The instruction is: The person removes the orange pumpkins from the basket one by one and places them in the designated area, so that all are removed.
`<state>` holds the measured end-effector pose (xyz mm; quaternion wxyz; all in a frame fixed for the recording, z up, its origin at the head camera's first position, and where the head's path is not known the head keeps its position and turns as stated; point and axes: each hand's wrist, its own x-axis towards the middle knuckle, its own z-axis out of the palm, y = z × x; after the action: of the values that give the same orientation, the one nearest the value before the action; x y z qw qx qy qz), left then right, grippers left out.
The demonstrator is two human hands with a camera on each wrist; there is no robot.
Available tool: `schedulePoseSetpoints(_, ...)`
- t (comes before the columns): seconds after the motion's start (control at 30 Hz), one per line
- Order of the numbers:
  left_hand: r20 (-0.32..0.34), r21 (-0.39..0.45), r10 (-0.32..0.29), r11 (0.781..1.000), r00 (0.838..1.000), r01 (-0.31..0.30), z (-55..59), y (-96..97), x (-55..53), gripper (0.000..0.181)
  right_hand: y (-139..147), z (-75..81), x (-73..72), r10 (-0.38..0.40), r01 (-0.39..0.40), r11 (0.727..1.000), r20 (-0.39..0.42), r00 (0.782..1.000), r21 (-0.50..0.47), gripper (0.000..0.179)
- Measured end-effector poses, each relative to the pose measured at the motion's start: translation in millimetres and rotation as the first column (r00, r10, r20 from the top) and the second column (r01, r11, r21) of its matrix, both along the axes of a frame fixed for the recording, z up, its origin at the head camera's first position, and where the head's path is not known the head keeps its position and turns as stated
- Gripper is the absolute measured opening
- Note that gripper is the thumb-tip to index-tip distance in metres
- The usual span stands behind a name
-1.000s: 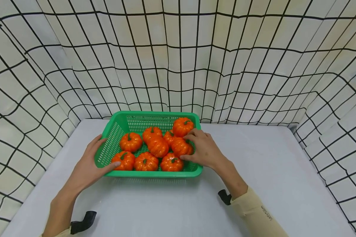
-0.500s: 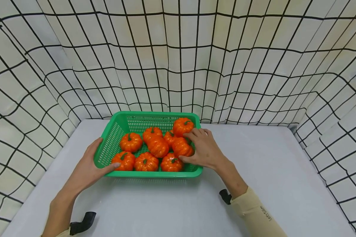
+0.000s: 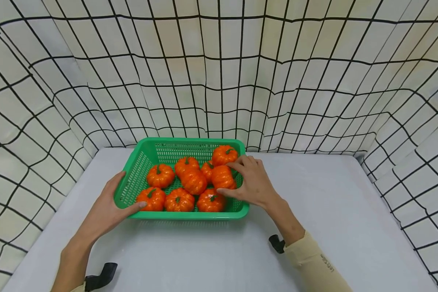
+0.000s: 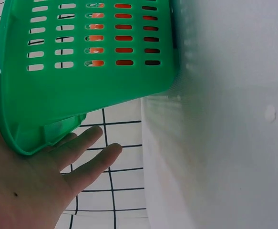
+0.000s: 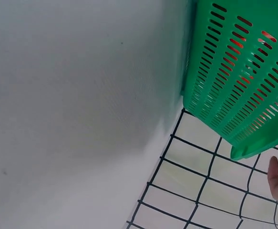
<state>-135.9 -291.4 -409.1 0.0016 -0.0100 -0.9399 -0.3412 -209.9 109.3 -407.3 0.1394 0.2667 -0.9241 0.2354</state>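
A green plastic basket (image 3: 195,215) with slotted walls holds several small, glossy orange pumpkins with green stems. My right hand (image 3: 254,182) reaches over the basket's right end. Its thumb and fingers pinch a pumpkin (image 3: 222,177) on that side, just in front of another pumpkin (image 3: 225,155) in the back right corner. At the left end, my left hand (image 3: 104,209) straddles the rim. Its thumb lies over the front left pumpkin (image 3: 151,199), while the fingers stay outside the wall. The left wrist view shows those fingers (image 4: 93,164) straight and spread beside the basket.
The basket stands on a white table (image 3: 190,251) near its back edge. Black netting (image 3: 222,81) over pale sheeting rises behind and at both sides. A black angled piece (image 3: 101,277) sits at the left wrist, and a similar one (image 3: 276,243) at the right.
The right thumb has shifted slightly left and up, and the pumpkin in that hand has moved a little up. The left hand and basket stay almost still.
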Motion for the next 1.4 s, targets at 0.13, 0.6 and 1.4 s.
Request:
schedulePoseSetpoints(0.13, 0.017, -0.009, 0.009, 1.0, 1.0, -0.009, -0.7, 0.4, -0.3, 0.118, 5.8, 3.0, -0.8, -0.018, 0.016, 0.994, -0.014, 1.0, -0.108, 0.077)
schedulePoseSetpoints(0.6, 0.073, -0.011, 0.025, 1.0, 0.997, -0.024, -1.0, 2.0, 0.6, 0.119, 26.5, 13.2, 4.4, 0.032, 0.042, 0.924, 0.187, 0.982, -0.379, 0.069)
schedulePoseSetpoints(1.4, 0.072, -0.001, 0.011, 1.0, 0.997, -0.011, 2.4, 0.0, 1.1, 0.118, 68.0, 4.5, -3.8, -0.051, 0.131, 0.871, 0.177, 0.983, -0.474, 0.073)
